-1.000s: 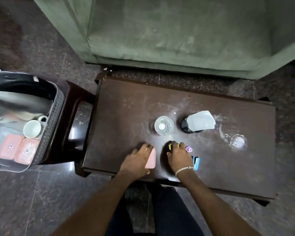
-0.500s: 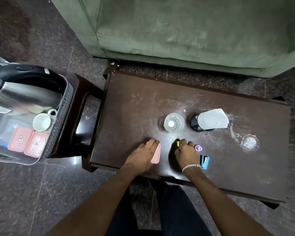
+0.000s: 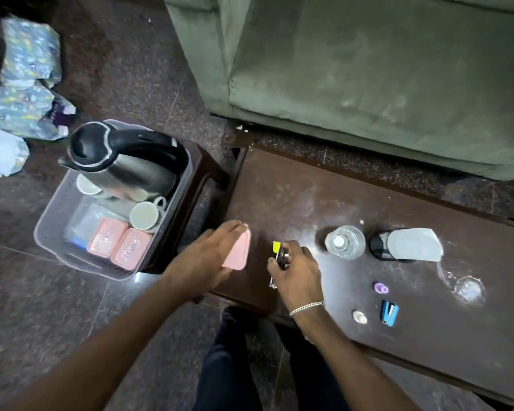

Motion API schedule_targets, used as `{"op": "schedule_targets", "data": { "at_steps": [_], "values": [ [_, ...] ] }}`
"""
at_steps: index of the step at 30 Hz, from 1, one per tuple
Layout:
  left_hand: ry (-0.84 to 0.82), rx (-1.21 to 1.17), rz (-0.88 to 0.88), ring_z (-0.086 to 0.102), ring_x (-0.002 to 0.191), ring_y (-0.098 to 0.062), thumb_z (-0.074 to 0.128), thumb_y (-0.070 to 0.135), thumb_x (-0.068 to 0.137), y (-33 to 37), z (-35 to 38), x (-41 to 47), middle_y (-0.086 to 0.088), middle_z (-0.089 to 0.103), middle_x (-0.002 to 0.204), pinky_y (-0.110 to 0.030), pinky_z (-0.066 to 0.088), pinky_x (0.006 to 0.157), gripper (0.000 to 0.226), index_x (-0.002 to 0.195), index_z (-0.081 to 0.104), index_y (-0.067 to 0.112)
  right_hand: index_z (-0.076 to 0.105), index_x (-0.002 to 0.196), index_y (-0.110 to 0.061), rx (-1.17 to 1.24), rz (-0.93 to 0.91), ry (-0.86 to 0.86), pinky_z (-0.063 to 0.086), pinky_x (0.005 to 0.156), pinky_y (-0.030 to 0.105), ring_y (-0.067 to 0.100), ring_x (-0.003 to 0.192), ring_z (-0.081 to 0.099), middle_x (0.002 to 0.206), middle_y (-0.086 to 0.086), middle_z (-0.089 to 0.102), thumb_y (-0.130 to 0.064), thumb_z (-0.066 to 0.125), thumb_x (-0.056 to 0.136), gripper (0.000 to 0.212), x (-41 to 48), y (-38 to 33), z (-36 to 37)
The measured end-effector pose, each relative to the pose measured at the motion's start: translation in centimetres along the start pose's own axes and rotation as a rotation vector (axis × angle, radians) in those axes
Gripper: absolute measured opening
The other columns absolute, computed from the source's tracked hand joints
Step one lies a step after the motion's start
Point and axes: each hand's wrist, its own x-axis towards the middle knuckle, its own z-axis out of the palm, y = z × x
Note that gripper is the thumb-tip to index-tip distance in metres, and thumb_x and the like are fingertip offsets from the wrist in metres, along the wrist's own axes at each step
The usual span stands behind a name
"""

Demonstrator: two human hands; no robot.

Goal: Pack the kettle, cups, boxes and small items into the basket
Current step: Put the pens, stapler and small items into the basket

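Note:
A grey basket (image 3: 52,215) on a dark stool holds a steel kettle (image 3: 122,161) with a black lid, white cups (image 3: 144,215) and two pink boxes (image 3: 119,247). My left hand (image 3: 204,256) holds a flat pink item (image 3: 238,252) over the table's left end. My right hand (image 3: 294,271) is closed on several small things, one of them yellow (image 3: 276,247). On the dark table (image 3: 294,197) lie a purple cap (image 3: 380,288), a blue stapler (image 3: 389,312) and a small white piece (image 3: 359,316).
A glass bottle (image 3: 344,242), a black mesh holder with paper in it (image 3: 404,245) and an upturned clear glass (image 3: 468,289) stand on the table. A green sofa (image 3: 368,69) lies beyond it. Wrapped packs (image 3: 24,84) sit on the floor at far left.
Both hands have lifted off the table and shifted left toward the basket, the left with the pink item, the right with the small things. The view has swung left.

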Motion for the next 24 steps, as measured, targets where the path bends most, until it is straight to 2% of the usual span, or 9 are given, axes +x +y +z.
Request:
{"op": "schedule_targets", "data": {
  "at_steps": [3, 7, 11, 17, 21, 24],
  "values": [
    [0.004, -0.019, -0.061, 0.048, 0.141, -0.029, 0.082, 0.025, 0.073, -5.0, -3.4, -3.0, -0.001, 0.031, 0.163, -0.037, 0.043, 0.116, 0.101, 0.158, 0.029, 0.021, 0.063, 0.115, -0.025, 0.037, -0.057, -0.033, 0.053, 0.083, 0.040, 0.029, 0.094, 0.064, 0.105, 0.005, 0.063, -0.036, 0.069, 0.082, 0.035, -0.4, -4.7, 2.2],
    [-0.046, 0.060, -0.145, 0.057, 0.133, -0.034, 0.090, 0.024, 0.068, -12.4, -7.4, -7.5, -0.006, 0.037, 0.161, -0.042, 0.052, 0.106, 0.105, 0.156, 0.033, 0.018, 0.061, 0.114, -0.025, 0.101, -0.117, -0.099, 0.054, 0.083, 0.041, 0.029, 0.095, 0.063, 0.106, 0.005, 0.063, -0.036, 0.067, 0.083, 0.034, -1.2, -10.9, 5.7],
    [-0.098, 0.098, -0.213, 0.055, 0.136, -0.034, 0.092, 0.019, 0.066, -18.9, -9.8, -11.6, -0.008, 0.038, 0.160, -0.042, 0.050, 0.108, 0.108, 0.157, 0.034, 0.017, 0.060, 0.112, -0.024, 0.122, -0.143, -0.140, 0.054, 0.081, 0.044, 0.031, 0.092, 0.063, 0.104, 0.006, 0.060, -0.036, 0.066, 0.083, 0.032, -2.2, -16.1, 9.7],
    [-0.149, 0.154, -0.192, 0.057, 0.134, -0.035, 0.093, 0.018, 0.064, -25.4, -10.6, -13.7, -0.010, 0.039, 0.161, -0.041, 0.049, 0.107, 0.110, 0.157, 0.035, 0.012, 0.057, 0.109, -0.018, 0.076, -0.141, -0.201, 0.050, 0.079, 0.044, 0.039, 0.093, 0.061, 0.107, 0.010, 0.058, -0.034, 0.065, 0.083, 0.032, -2.7, -21.8, 15.4],
    [-0.144, 0.187, -0.149, 0.062, 0.127, -0.034, 0.095, 0.021, 0.061, -28.0, -10.0, -13.5, -0.007, 0.044, 0.159, -0.042, 0.054, 0.101, 0.113, 0.157, 0.036, 0.014, 0.053, 0.112, -0.017, -0.014, -0.123, -0.227, 0.049, 0.077, 0.046, 0.043, 0.095, 0.061, 0.115, 0.012, 0.055, -0.032, 0.061, 0.085, 0.032, -2.8, -23.5, 18.1],
    [-0.191, 0.207, -0.118, 0.058, 0.132, -0.034, 0.093, 0.019, 0.063, -29.4, -9.7, -12.8, -0.006, 0.042, 0.161, -0.041, 0.054, 0.103, 0.113, 0.159, 0.034, 0.016, 0.049, 0.116, -0.016, -0.096, -0.094, -0.240, 0.051, 0.075, 0.046, 0.042, 0.094, 0.063, 0.118, 0.012, 0.052, -0.031, 0.059, 0.088, 0.033, -2.7, -24.2, 19.3]
  ]
}}
